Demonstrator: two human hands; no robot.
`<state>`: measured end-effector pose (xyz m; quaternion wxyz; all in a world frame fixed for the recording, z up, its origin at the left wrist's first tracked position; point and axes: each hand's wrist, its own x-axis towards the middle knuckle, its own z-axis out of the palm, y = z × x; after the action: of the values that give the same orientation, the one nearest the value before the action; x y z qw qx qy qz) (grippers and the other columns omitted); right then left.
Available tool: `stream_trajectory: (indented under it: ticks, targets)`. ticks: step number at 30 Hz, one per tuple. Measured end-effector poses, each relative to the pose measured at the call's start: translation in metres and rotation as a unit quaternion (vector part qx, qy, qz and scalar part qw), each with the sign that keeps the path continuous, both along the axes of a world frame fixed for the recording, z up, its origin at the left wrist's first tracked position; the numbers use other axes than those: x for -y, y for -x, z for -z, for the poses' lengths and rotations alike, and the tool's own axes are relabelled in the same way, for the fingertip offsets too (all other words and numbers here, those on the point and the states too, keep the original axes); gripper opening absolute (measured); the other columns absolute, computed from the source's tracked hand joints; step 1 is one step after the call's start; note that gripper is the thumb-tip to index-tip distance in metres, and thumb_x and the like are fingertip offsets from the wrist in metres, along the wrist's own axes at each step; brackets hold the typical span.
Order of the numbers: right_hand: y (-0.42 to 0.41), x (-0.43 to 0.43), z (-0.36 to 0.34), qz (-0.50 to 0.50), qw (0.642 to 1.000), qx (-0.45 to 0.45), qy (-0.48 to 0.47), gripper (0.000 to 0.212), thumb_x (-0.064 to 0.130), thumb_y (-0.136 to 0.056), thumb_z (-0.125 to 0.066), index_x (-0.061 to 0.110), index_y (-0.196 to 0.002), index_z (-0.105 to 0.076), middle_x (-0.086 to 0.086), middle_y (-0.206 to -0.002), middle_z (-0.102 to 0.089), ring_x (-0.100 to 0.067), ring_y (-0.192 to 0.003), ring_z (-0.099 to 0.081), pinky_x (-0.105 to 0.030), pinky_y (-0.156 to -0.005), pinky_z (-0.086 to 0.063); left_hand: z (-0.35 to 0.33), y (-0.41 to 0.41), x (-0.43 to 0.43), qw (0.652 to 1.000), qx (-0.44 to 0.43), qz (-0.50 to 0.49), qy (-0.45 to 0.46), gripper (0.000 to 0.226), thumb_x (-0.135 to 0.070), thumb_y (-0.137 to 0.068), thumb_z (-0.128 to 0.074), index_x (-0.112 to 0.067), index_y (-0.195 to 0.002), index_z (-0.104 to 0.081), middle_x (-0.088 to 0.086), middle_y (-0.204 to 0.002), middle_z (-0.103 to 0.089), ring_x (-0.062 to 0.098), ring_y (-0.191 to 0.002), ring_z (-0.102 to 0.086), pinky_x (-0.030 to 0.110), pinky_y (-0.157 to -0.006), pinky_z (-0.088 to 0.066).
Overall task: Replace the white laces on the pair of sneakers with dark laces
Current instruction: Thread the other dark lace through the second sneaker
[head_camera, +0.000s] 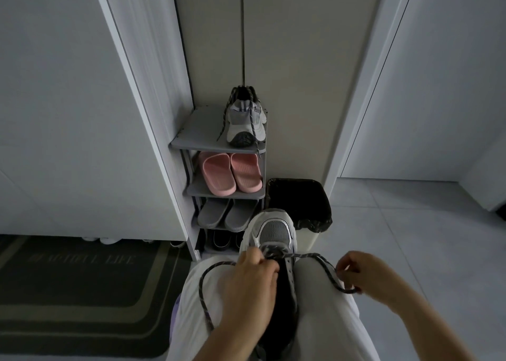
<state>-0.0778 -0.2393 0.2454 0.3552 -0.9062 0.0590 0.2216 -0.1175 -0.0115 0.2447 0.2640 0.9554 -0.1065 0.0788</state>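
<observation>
One sneaker (pixel 273 232) lies on the person's lap in front of the shoe rack (pixel 197 130), its toe pointing toward the rack. The left hand (pixel 250 281) has its fingers bunched together on the dark lace (pixel 320 260) at the front eyelets. The right hand (pixel 364 274), further from the rack, pinches the lace's other end between thumb and forefinger. The second sneaker (pixel 245 126) stands on the rack's top shelf, laced dark with loose ends hanging. Pink slippers (pixel 230 173) sit one shelf down, and a bin (pixel 301 201) is just beside the rack.
</observation>
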Motion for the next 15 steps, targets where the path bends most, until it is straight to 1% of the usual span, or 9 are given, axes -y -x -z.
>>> stream_trajectory:
  ticks: [2,4,5,7,8,10,13,14,15]
  targets:
    - [0.007,-0.003,-0.006,0.054,0.99,-0.034,-0.127,0.01,0.009,-0.089,-0.056,0.006,-0.082,-0.061,-0.003,-0.057,-0.059,-0.009,-0.04,-0.042,-0.017,-0.04,-0.032,0.002,0.0,0.011,0.998,0.041,0.025,0.039,0.011,-0.026,-0.072,-0.065,-0.032,-0.08,-0.06,-0.012,-0.077,-0.052,0.001,-0.059,-0.055,0.009,-0.041,-0.035]
    - [0.013,-0.004,-0.015,0.138,0.944,-0.033,-0.298,0.009,0.003,-0.088,-0.055,0.001,-0.081,-0.06,-0.009,-0.058,-0.051,-0.008,-0.037,-0.035,-0.015,-0.034,-0.026,0.004,0.003,0.027,0.995,0.055,0.063,0.059,0.018,-0.032,-0.072,-0.05,-0.032,-0.09,-0.051,-0.013,-0.085,-0.055,0.0,-0.062,-0.058,0.012,-0.046,-0.043]
    - [0.015,-0.005,-0.021,0.167,0.906,-0.026,-0.388,0.005,0.003,-0.083,-0.057,-0.001,-0.081,-0.058,-0.01,-0.059,-0.047,-0.007,-0.036,-0.033,-0.014,-0.031,-0.024,0.004,0.006,0.038,0.993,0.057,0.089,0.059,0.026,-0.033,-0.071,-0.053,-0.031,-0.097,-0.049,-0.013,-0.094,-0.055,0.001,-0.071,-0.061,0.013,-0.053,-0.047]
    - [0.015,-0.007,-0.031,0.172,0.847,-0.016,-0.503,0.03,0.017,-0.067,-0.075,-0.001,-0.081,-0.056,-0.01,-0.059,-0.046,-0.005,-0.035,-0.032,-0.013,-0.029,-0.024,0.002,0.007,0.059,0.989,0.036,0.125,0.066,0.045,-0.027,-0.078,-0.063,-0.025,-0.119,-0.045,-0.009,-0.121,-0.049,0.007,-0.102,-0.058,0.018,-0.076,-0.05]
    - [0.014,-0.008,-0.036,0.157,0.841,-0.011,-0.517,0.049,0.027,-0.053,-0.086,0.0,-0.082,-0.057,-0.009,-0.058,-0.048,-0.006,-0.035,-0.032,-0.013,-0.029,-0.025,-0.002,0.007,0.067,0.989,-0.003,0.121,0.09,0.05,-0.027,-0.084,-0.062,-0.024,-0.129,-0.04,-0.008,-0.13,-0.044,0.009,-0.114,-0.051,0.023,-0.087,-0.047]
    - [0.012,-0.01,-0.041,0.128,0.854,0.0,-0.504,0.073,0.039,-0.032,-0.093,0.0,-0.083,-0.057,-0.007,-0.058,-0.05,-0.006,-0.036,-0.033,-0.014,-0.029,-0.026,-0.007,0.003,0.072,0.98,-0.043,0.107,0.161,0.04,-0.026,-0.089,-0.057,-0.025,-0.128,-0.046,-0.008,-0.128,-0.045,0.011,-0.115,-0.048,0.027,-0.092,-0.044]
    - [0.013,-0.004,-0.043,0.134,0.852,-0.004,-0.506,0.077,0.04,-0.027,-0.094,0.0,-0.082,-0.058,-0.008,-0.057,-0.049,-0.006,-0.035,-0.031,-0.013,-0.029,-0.027,-0.009,-0.005,0.068,0.966,-0.074,0.06,0.241,0.021,-0.02,-0.087,-0.059,-0.019,-0.108,-0.058,-0.008,-0.111,-0.051,0.001,-0.089,-0.054,0.015,-0.08,-0.043]
    - [0.015,-0.001,-0.044,0.143,0.849,-0.011,-0.509,0.073,0.038,-0.029,-0.094,0.0,-0.081,-0.059,-0.009,-0.057,-0.049,-0.006,-0.035,-0.031,-0.013,-0.029,-0.028,-0.01,-0.007,0.066,0.949,-0.109,0.045,0.292,0.019,-0.018,-0.087,-0.061,-0.019,-0.106,-0.056,-0.007,-0.106,-0.052,-0.004,-0.078,-0.053,0.012,-0.073,-0.043]
    - [0.017,0.001,-0.044,0.145,0.853,-0.017,-0.502,0.064,0.034,-0.037,-0.093,0.0,-0.08,-0.059,-0.009,-0.056,-0.05,-0.006,-0.035,-0.03,-0.013,-0.029,-0.028,-0.013,-0.007,0.063,0.912,-0.174,0.043,0.368,0.019,-0.015,-0.086,-0.062,-0.018,-0.104,-0.055,-0.005,-0.101,-0.055,-0.004,-0.069,-0.054,0.012,-0.064,-0.043]
